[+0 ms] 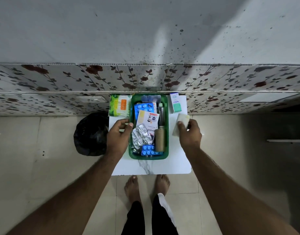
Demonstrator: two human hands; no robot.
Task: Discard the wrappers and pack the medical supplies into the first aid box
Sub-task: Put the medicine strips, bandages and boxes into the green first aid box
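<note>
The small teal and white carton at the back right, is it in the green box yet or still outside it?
Outside. The teal and white carton lies on the white table, right of the green box, beyond its rim.

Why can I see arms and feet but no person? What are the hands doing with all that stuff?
The camera sits on the person's head and looks down, so you see only their arms and bare feet. On a small white table stands a green box filled with blue pill strips, a silver foil strip and a brown roll. The left hand rests on the box's edge. The right hand holds a small white packet. A pack of cotton buds and a little carton wait beside the box. A black bag sits on the floor.
</note>
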